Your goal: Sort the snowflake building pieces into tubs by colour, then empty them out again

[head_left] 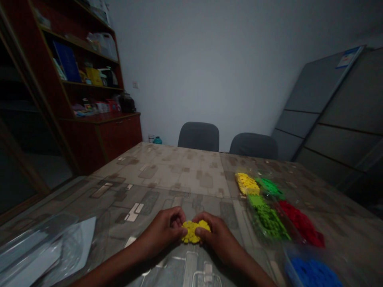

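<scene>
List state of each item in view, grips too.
Left grip, shut on the yellow cluster
Right grip, shut on its other side
Yellow cluster, held; joined or loose unclear
Yellow heap, piled
Light-green pieces, piled
Green pieces, piled
Red pieces, piled
Blue pieces, piled, partly out of frame
Clear plastic, lying on the table
Chairs, upright
Cupboard front, shut

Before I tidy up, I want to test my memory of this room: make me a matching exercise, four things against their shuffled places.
Things:
1. Small yellow cluster
2. Blue pieces
3. Grey chairs
4. Red-brown cabinet

Places:
A. Lower right of the picture
B. Left background
C. Held by left hand and right hand
D. Just past the table's far edge

Pairs: 1-C, 2-A, 3-D, 4-B
</scene>
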A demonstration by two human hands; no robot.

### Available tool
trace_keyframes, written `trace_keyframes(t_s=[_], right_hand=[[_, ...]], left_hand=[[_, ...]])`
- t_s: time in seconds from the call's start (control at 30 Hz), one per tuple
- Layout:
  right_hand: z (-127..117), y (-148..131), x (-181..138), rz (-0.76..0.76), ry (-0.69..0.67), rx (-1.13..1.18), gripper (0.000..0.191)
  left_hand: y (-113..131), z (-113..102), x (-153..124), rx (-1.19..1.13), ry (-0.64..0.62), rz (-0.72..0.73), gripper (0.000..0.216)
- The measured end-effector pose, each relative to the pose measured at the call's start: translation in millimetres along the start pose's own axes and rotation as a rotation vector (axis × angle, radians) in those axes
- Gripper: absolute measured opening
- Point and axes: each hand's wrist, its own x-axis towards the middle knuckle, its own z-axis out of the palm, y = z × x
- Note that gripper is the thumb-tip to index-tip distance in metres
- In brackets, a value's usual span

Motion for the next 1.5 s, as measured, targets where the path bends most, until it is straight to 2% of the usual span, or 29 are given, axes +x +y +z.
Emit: trace_keyframes(t_s=[0.1, 0.37, 0.53, 0.6, 0.67, 0.8, 0.9, 1.0, 1.2, 1.33, 1.43, 1.5], right_hand=[[0.5, -0.6, -2.8, -0.010, 0.026, -0.002, 0.019], [8.0, 3.6, -6.2, -0.016, 0.039, -0.117, 0.019], [5.8, -9.0, -7.7, -0.034, 0.111, -0.277, 0.014], [-8.5, -21.2, -7.5, -0.039, 0.164, -0.358, 0.014], [-35.3, -35.9, -4.4, -0.038, 0.241, -0.448, 0.015], [-114.5, -57.8, 16.2, 0.024, 0.457, -0.649, 0.017], [-168.5, -57.1, 40.8, 0.144, 0.593, -0.756, 0.016], [-200.0, -44.6, 61.7, 0.239, 0.643, -0.803, 0.027], [-223.6, -21.8, 67.6, 0.333, 0.600, -0.810, 0.029], [-233.7, -31.4, 48.5, 0.314, 0.524, -0.751, 0.023], [-224.3, -51.7, 19.9, 0.197, 0.479, -0.681, 0.021], [-201.6, -64.2, -6.4, 0.089, 0.449, -0.636, 0.027]], left_hand=[[-3.6, 1.7, 0.7, -0.030, 0.002, -0.013, 0.017], [-16.8, 10.3, 1.4, 0.119, 0.008, -0.014, 0.016], [-13.2, 10.1, -0.6, -0.012, 0.018, 0.062, 0.022], [-11.2, 7.4, -1.0, -0.055, 0.060, 0.085, 0.024], [-9.6, 4.7, -1.8, -0.039, 0.089, 0.092, 0.024], [-5.4, 3.7, -4.5, 0.028, 0.049, 0.097, 0.022], [-2.2, 5.3, -5.2, 0.046, 0.031, 0.084, 0.023], [-3.0, 5.2, -3.9, 0.089, 0.025, 0.083, 0.023], [-10.2, 2.5, -4.4, 0.073, 0.056, 0.081, 0.019], [-6.9, 3.3, -6.2, 0.052, 0.060, 0.074, 0.017], [0.3, 4.2, -7.8, 0.121, 0.054, 0.091, 0.016], [5.6, 5.5, -11.1, 0.172, 0.032, 0.123, 0.016]])
